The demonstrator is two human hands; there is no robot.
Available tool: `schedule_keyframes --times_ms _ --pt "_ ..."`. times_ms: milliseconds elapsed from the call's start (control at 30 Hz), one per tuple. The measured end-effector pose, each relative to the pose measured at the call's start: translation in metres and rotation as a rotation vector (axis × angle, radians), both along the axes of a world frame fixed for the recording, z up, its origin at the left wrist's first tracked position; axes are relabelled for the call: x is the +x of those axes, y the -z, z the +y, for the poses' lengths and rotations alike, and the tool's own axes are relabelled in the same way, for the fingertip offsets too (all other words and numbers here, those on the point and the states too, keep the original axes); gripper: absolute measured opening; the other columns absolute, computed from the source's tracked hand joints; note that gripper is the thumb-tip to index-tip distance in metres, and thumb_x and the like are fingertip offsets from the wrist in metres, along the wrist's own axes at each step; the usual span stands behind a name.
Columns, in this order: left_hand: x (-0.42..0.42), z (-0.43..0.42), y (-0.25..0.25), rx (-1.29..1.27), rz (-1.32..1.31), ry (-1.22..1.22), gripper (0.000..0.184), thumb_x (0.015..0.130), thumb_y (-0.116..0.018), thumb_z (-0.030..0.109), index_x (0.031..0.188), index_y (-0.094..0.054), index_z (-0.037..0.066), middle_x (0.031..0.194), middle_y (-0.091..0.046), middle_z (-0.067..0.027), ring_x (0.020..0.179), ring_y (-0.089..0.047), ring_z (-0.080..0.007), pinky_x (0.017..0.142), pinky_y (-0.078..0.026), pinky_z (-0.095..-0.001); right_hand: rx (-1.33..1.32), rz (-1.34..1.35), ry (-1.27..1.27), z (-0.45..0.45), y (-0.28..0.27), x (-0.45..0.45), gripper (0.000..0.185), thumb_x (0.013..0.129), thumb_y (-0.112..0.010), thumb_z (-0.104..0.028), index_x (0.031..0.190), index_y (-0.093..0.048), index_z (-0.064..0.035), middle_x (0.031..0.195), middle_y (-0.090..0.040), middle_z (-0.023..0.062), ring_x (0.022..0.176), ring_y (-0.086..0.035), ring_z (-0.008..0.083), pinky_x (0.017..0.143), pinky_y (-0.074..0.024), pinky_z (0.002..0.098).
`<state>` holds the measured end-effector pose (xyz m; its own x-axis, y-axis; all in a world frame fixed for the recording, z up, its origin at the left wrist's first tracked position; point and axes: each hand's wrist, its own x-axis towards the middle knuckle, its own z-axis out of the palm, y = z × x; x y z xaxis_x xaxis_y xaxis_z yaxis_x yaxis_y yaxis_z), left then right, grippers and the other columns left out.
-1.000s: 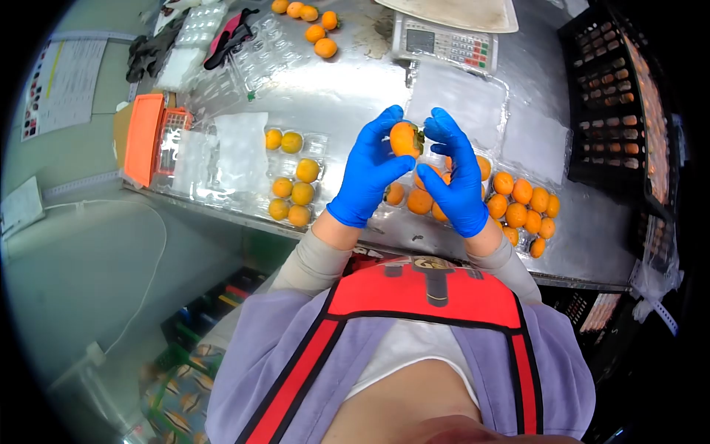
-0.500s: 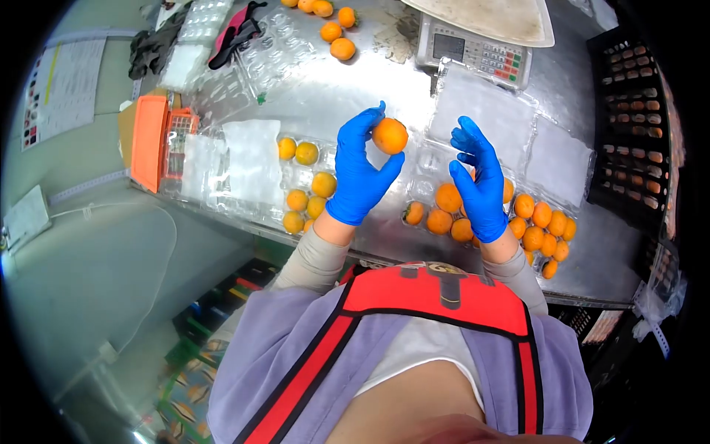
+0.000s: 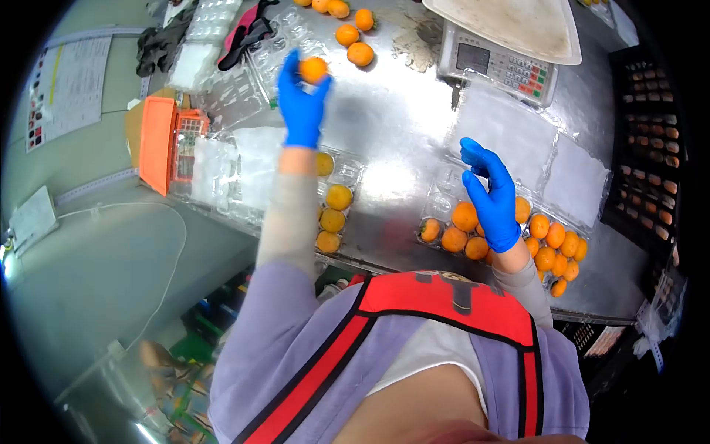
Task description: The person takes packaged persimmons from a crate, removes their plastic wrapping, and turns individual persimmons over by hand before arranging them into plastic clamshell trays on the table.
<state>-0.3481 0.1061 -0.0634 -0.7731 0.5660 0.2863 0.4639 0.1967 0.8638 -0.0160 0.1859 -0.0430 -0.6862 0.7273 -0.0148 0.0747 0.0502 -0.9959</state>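
Observation:
My left hand (image 3: 302, 111), in a blue glove, is raised over the left part of the metal table. Between its thumb and fingers it holds an orange persimmon (image 3: 313, 70). My right hand (image 3: 494, 203), also gloved in blue, hovers with thumb and fingers apart and nothing in them. Beneath and beside it lies a clear plastic tray (image 3: 444, 185) with several persimmons (image 3: 464, 216) in its front cups. The hand hides part of that tray. More persimmons (image 3: 545, 258) sit packed to its right. Yellower persimmons (image 3: 339, 197) rest in another clear tray, partly behind my left forearm.
A scale (image 3: 503, 59) with a pale pan stands at the back. Loose persimmons (image 3: 360, 54) lie at the far side. A black crate (image 3: 647, 148) borders the right. An orange basket (image 3: 157, 144) and stacked clear trays (image 3: 216, 29) are at the left.
My left hand has moved forward and left, carrying the persimmon away from the middle. My right hand stays near the right-hand tray. The view has shifted slightly.

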Motion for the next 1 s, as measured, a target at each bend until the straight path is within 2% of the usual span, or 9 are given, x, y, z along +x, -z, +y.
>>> schedule_keyframes --times_ms 33,167,267,333,567,667,833,900,1000 --pt "-0.034 0.000 0.015 0.076 -0.121 -0.098 0.068 0.066 -0.077 0.010 0.127 -0.048 0.002 0.119 -0.053 -0.0116 0.102 -0.054 -0.0203 0.088 -0.045 -0.0310 -0.010 0.005 0.003 0.000 0.001 0.001 0.042 0.084 -0.059 -0.006 0.126 -0.052 -0.0045 0.118 -0.058 0.0094 0.110 -0.054 0.0190 0.092 -0.0413 0.0310" --pt "-0.096 -0.005 0.041 -0.109 -0.029 -0.115 0.070 0.064 -0.078 0.007 0.127 -0.049 0.004 0.117 -0.055 -0.0127 0.100 -0.057 -0.0217 0.087 -0.047 -0.0322 -0.019 -0.047 -0.037 0.001 0.005 0.004 0.039 0.087 -0.054 -0.004 0.126 -0.051 -0.0025 0.130 -0.053 0.0100 0.114 -0.052 0.0178 0.095 -0.0391 0.0298" --pt "-0.103 -0.004 0.047 -0.269 0.102 -0.048 0.066 0.064 -0.078 0.011 0.125 -0.052 0.006 0.116 -0.059 -0.0138 0.102 -0.059 -0.0246 0.089 -0.047 -0.0342 -0.039 -0.037 -0.005 0.002 0.005 0.004 0.040 0.085 -0.058 -0.005 0.125 -0.053 -0.0031 0.117 -0.058 0.0097 0.110 -0.054 0.0196 0.094 -0.0409 0.0313" --pt "-0.095 -0.003 0.034 -0.634 0.199 -0.135 0.063 0.065 -0.079 0.018 0.123 -0.056 0.010 0.115 -0.061 -0.0141 0.104 -0.060 -0.0277 0.091 -0.046 -0.0365 -0.055 -0.008 -0.004 0.004 0.006 0.005 0.040 0.085 -0.058 -0.005 0.125 -0.053 -0.0033 0.117 -0.058 0.0095 0.110 -0.054 0.0198 0.094 -0.0410 0.0315" --pt "-0.104 -0.006 0.036 -0.711 0.231 -0.028 0.064 0.070 -0.076 0.025 0.127 -0.053 0.009 0.117 -0.061 -0.0151 0.105 -0.060 -0.0288 0.089 -0.046 -0.0358 -0.038 -0.036 -0.014 0.007 0.004 0.008 0.039 0.085 -0.057 -0.005 0.124 -0.053 -0.0037 0.117 -0.059 0.0091 0.108 -0.055 0.0196 0.092 -0.0414 0.0312" --pt "-0.089 -0.008 0.028 -0.631 0.403 0.059 0.066 0.073 -0.075 0.027 0.131 -0.049 0.009 0.124 -0.055 -0.0189 0.112 -0.054 -0.0323 0.094 -0.043 -0.0384 -0.027 -0.045 0.000 0.006 0.007 0.014 0.039 0.085 -0.058 -0.006 0.124 -0.054 -0.0044 0.115 -0.060 0.0085 0.107 -0.056 0.0187 0.092 -0.0414 0.0311" --pt "0.034 -0.010 -0.009 -0.356 0.317 0.212 0.051 0.076 -0.072 0.015 0.124 -0.055 0.007 0.111 -0.059 -0.0124 0.098 -0.056 -0.0229 0.087 -0.045 -0.0345 -0.037 -0.056 0.100 0.015 0.011 0.041 0.040 0.084 -0.060 -0.007 0.124 -0.055 -0.0060 0.112 -0.061 0.0072 0.105 -0.056 0.0153 0.089 -0.0427 0.0289" --pt "0.119 -0.025 -0.015 -0.285 -0.090 0.467 0.047 0.077 -0.071 0.016 0.121 -0.057 0.008 0.114 -0.058 -0.0120 0.104 -0.054 -0.0237 0.091 -0.043 -0.0348 -0.060 -0.039 0.127 0.016 0.011 0.054 0.039 0.085 -0.059 -0.006 0.124 -0.055 -0.0054 0.114 -0.060 0.0067 0.106 -0.055 0.0146 0.089 -0.0433 0.0283" --pt "0.197 -0.056 -0.012 -0.386 0.136 0.811 0.052 0.071 -0.075 0.025 0.119 -0.059 0.015 0.113 -0.058 -0.0134 0.109 -0.052 -0.0308 0.094 -0.042 -0.0404 -0.112 -0.004 0.187 0.013 0.008 0.073 0.038 0.088 -0.056 -0.005 0.126 -0.053 -0.0037 0.120 -0.057 0.0068 0.109 -0.053 0.0150 0.093 -0.0422 0.0286"
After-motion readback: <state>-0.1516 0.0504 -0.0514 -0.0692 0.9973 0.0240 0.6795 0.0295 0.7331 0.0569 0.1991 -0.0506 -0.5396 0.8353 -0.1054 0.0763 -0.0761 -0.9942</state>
